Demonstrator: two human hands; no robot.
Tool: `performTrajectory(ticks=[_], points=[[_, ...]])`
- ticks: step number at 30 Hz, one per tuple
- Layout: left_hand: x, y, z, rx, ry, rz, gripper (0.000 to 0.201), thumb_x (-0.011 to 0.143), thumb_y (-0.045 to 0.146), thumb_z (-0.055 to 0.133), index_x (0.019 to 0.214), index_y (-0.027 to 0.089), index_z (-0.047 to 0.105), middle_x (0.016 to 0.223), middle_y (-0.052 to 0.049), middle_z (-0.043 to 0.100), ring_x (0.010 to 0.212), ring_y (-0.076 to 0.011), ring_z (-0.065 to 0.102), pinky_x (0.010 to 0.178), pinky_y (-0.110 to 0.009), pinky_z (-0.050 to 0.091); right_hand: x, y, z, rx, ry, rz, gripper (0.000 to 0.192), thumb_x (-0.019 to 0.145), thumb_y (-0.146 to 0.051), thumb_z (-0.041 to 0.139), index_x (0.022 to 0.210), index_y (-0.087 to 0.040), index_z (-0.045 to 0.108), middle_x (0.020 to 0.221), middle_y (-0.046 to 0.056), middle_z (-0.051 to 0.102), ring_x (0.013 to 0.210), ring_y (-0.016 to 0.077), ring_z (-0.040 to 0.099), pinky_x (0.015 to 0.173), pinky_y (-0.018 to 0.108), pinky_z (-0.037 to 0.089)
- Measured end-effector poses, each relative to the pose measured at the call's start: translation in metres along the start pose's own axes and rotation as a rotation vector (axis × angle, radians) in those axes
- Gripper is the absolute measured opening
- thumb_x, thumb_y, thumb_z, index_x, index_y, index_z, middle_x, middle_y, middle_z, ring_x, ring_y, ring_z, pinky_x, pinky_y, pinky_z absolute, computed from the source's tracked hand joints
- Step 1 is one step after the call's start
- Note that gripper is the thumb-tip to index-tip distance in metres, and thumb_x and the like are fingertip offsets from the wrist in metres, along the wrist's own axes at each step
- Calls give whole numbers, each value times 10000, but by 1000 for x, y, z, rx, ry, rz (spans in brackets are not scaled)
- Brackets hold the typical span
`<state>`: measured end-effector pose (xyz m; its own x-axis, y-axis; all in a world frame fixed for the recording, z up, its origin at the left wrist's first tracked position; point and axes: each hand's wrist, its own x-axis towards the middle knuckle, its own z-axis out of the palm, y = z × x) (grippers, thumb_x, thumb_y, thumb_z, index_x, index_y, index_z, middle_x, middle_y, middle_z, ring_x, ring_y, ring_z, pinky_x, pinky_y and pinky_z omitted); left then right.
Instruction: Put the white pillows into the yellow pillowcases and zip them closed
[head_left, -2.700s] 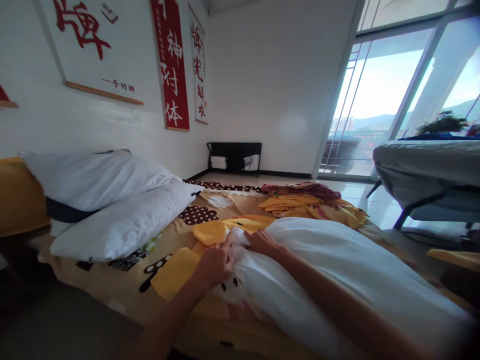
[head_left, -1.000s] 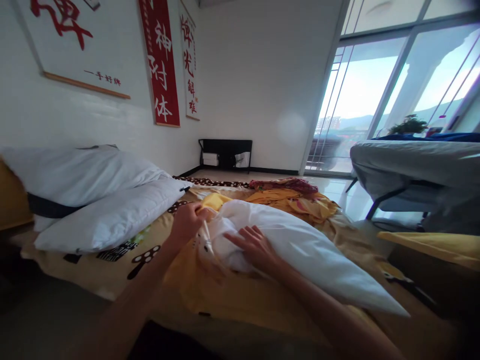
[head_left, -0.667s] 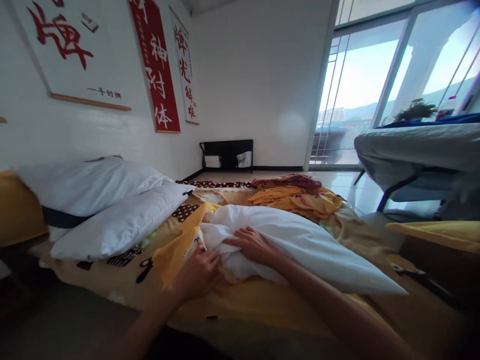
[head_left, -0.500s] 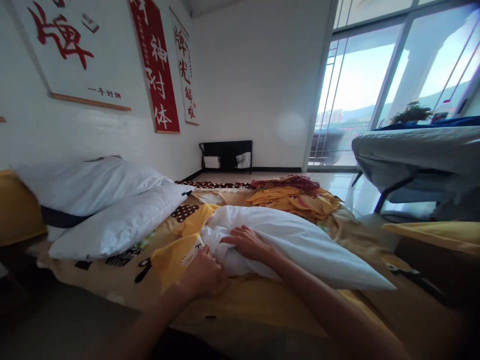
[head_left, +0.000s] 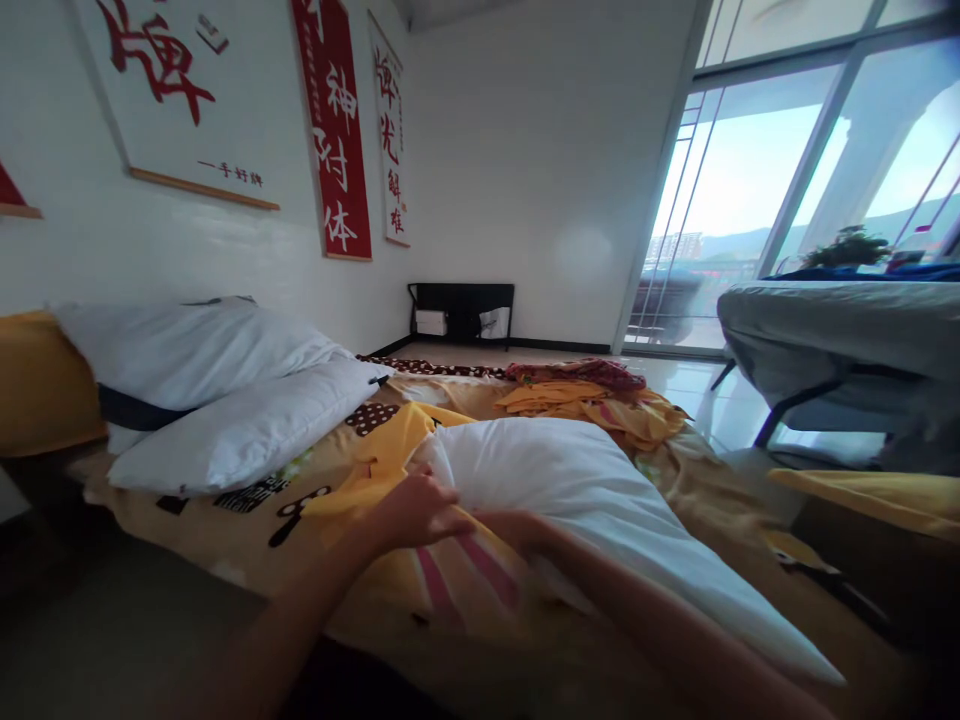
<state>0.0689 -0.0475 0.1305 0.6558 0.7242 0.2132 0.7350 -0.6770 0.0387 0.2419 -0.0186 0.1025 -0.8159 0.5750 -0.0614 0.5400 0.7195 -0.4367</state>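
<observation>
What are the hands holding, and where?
The left hand pinches the open edge of the yellow pillowcase beside the white pillow. The right hand's grip is hidden.

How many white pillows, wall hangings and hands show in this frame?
White pillows: 3, two stacked by the wall and one under the hands.
Wall hangings: 3 whole, plus a cut-off edge at far left.
Hands: 2, left hand, right hand.
Total: 8.
</observation>
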Motion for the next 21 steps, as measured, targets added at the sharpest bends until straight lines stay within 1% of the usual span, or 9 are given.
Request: performTrajectory(ticks=[3, 7, 8, 10, 12, 13, 15, 17, 21], points=[[-10, -22, 17, 20, 40, -150, 400, 952, 422, 448, 707, 153, 614, 771, -42, 688, 794, -184, 633, 858, -333, 369, -24, -1, -13, 45, -352, -153, 132, 830, -205, 655, 914, -110, 690, 856, -9, 700, 782, 139, 637, 707, 226, 510], [-15, -20, 39, 123, -30, -142, 376, 950, 398, 431, 803, 138, 660, 805, -96, 705, 802, -212, 660, 856, -353, 404, -29, 2, -60, 148, -470, -207, 430, 828, -193, 623, 1251, -122, 597, 1138, 70, 689, 1002, 169, 635, 864, 245, 476], [-16, -14, 42, 144, -60, -132, 393, 951, 408, 421, 807, 138, 667, 787, -103, 706, 776, -215, 665, 843, -356, 416, -25, 6, -75, 161, -388, -166, 465, 852, -225, 597, 1307, -139, 554, 1161, 71, 683, 1027, 168, 635, 883, 254, 476], [-22, -2, 43, 177, -91, -140, 445, 955, 438, 386, 787, 147, 678, 732, -105, 701, 712, -217, 666, 791, -356, 441, -14, 19, -98, 91, -52, -10, 505, 908, -268, 514, 1399, -168, 455, 1238, 85, 645, 1098, 174, 616, 925, 290, 469], [-32, 11, 41, 204, -108, -124, 456, 954, 433, 374, 755, 161, 681, 688, -97, 692, 666, -217, 658, 747, -354, 457, -2, 36, -108, -60, 299, 158, 576, 912, -301, 507, 1454, -167, 365, 1389, 139, 521, 1242, 229, 520, 1019, 388, 408], [-39, 17, 40, 214, -115, -105, 444, 952, 413, 376, 741, 167, 679, 679, -92, 690, 657, -216, 654, 750, -360, 463, 5, 45, -107, -124, 394, 221, 634, 887, -333, 550, 1461, -154, 349, 1440, 170, 453, 1302, 273, 455, 1066, 453, 347], [-53, 24, 37, 218, -128, -70, 408, 947, 366, 383, 729, 175, 670, 678, -80, 688, 647, -207, 648, 813, -396, 468, 16, 62, -94, -186, 413, 288, 781, 801, -410, 664, 1456, -120, 354, 1449, 221, 416, 1338, 352, 391, 1096, 553, 244], [-64, 26, 34, 186, -129, -84, 364, 937, 350, 401, 738, 180, 654, 680, -68, 682, 646, -200, 640, 861, -422, 461, 25, 74, -75, -221, 371, 326, 858, 724, -494, 719, 1425, -108, 407, 1383, 233, 492, 1289, 375, 446, 1079, 561, 259], [-61, 17, 27, -7, 13, -276, 235, 927, 308, 420, 876, 193, 618, 783, -51, 670, 728, -188, 629, 737, -302, 479, 32, 75, -47, -265, 270, 335, 623, 692, -518, 715, 1198, -166, 626, 1175, 145, 666, 1075, 297, 622, 898, 362, 451]])
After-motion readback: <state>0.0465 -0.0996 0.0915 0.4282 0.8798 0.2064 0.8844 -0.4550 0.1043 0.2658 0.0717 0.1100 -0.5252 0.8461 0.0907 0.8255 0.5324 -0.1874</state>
